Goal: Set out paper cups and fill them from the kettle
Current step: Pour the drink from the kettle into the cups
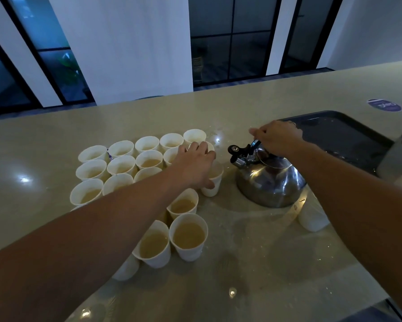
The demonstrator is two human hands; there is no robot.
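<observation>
2 bare hands work at once: the right hand (279,138) grips the handle of the steel kettle (270,180) standing on the counter (32,145), while the left hand (195,164) curls round a paper cup (212,182) just beside it. Filled cups (134,180) cluster toward the counter's left; a dark tray (348,133) lies at its far right.

One wide camera on my head looks forward and down, close over the beige stone counter (55,145), toward dark-framed glass windows (230,40).
</observation>
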